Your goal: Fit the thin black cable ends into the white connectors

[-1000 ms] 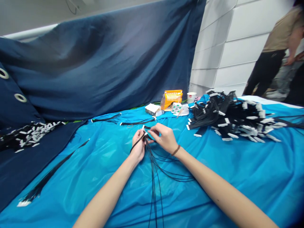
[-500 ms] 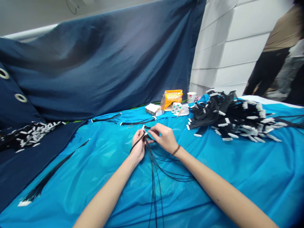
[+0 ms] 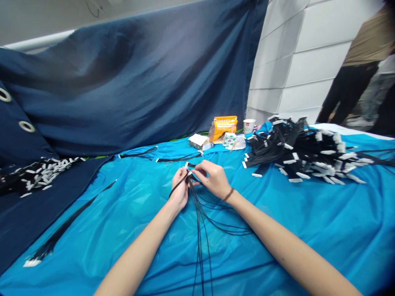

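Observation:
Close together over the blue sheet, both hands work at a black wire harness [image 3: 199, 213] with white connectors. My left hand [image 3: 179, 191] is closed around it just below a small white connector [image 3: 187, 165], and one thick black strand loops over that wrist. My right hand [image 3: 214, 179] pinches the harness from the other side, thumb and forefinger together at the wires; the exact spot between the fingertips is too small to make out. From the hands, several thin black wires fan down towards me and off to the right across the sheet.
A large heap of black harnesses [image 3: 296, 152] lies at the right, another pile [image 3: 46, 174] at the left. One bundle [image 3: 61, 228] lies at the front left. Behind stand an orange pouch [image 3: 224, 128], a paper cup [image 3: 248, 126] and a small box [image 3: 199, 141]. People stand at the far right.

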